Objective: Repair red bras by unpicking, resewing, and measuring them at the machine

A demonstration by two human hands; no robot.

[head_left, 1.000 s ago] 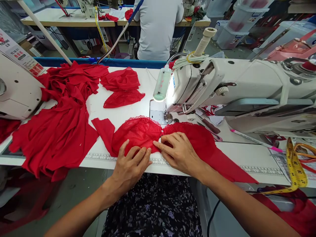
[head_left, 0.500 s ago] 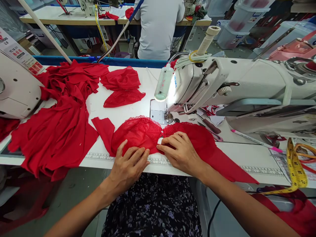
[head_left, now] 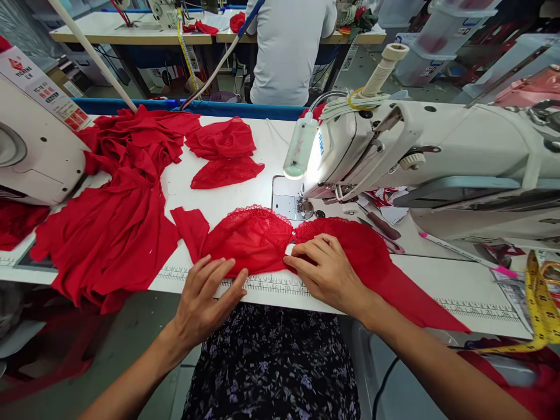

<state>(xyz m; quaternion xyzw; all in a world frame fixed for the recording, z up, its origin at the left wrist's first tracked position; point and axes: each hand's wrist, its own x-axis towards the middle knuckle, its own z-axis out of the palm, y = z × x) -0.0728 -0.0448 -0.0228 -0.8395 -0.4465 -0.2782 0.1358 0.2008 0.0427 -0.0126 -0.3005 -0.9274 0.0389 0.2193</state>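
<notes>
The hands are staying apart from each other, both palm down, and the red lace-edged garment [head_left: 249, 239] is lying flat on the desk [head_left: 420, 283] directly beneath and ahead of them. The left hand [head_left: 210, 297] is slanting in with its fingers loosely spread, their tips resting by the garment's lower edge and the thumb pointing toward the right hand. The right hand [head_left: 326, 271] is bending its fingers over the garment's middle, index finger and thumb reaching inward; whether they are pinching cloth, I cannot tell. A printed ruler scale [head_left: 271, 284] is running between the hands along the near edge. Beyond the right hand, a sewing machine [head_left: 472, 137] is standing, its lamp [head_left: 301, 149] shining. Beyond the left hand, smaller red pieces [head_left: 223, 154] are lying; farther left of it, a red cloth heap [head_left: 118, 233] is spilling over the edge.
</notes>
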